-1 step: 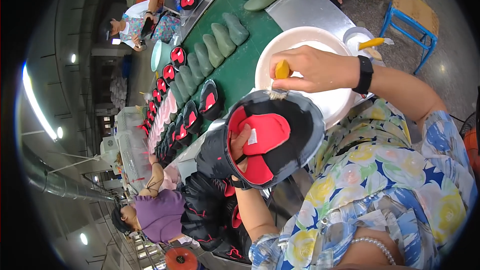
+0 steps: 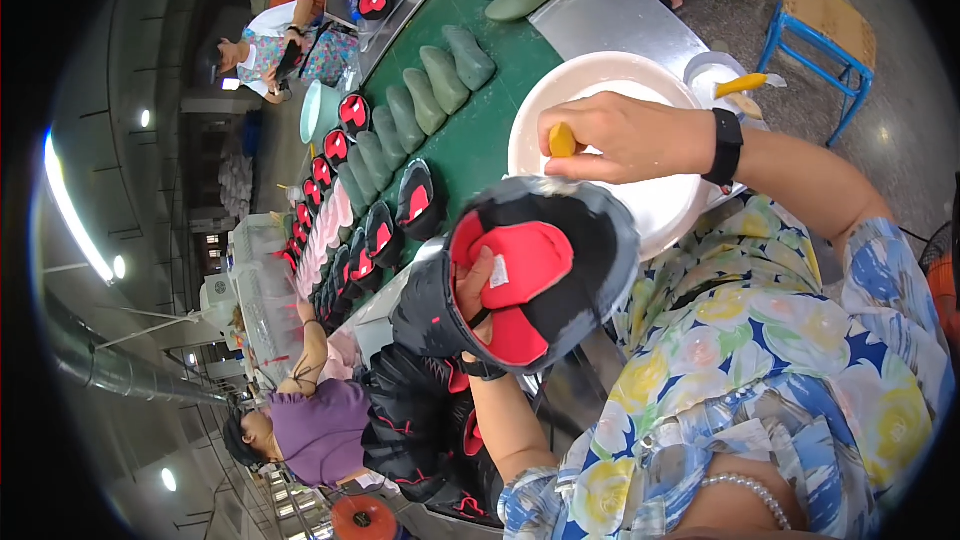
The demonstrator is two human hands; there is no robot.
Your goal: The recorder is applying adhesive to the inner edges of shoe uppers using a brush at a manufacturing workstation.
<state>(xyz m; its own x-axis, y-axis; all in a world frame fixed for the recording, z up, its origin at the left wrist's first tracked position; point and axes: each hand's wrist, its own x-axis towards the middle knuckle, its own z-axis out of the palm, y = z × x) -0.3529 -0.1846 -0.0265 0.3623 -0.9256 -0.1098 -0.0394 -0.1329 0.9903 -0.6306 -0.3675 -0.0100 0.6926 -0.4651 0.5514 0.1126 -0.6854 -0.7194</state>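
Observation:
My left hand reaches inside a black shoe upper with a red lining and grips it from within. A greyish-white coating lies along the upper's outer edge. In my right hand is a yellow-handled brush, pointing down at the upper's far rim. Its bristles are mostly hidden behind that rim, so contact is hard to make out. Right behind the upper stands a pale pink basin holding white liquid, with my right hand over it.
A small tub beside the basin holds another yellow-handled brush. Green shoe lasts and more uppers line a green belt. Black uppers pile at my left. Two co-workers and a stool are around.
The shoe upper has tilted and shifted slightly left, its right part blurred by motion. The brush bristles, visible on the rim before, are now mostly hidden. My right hand has barely moved.

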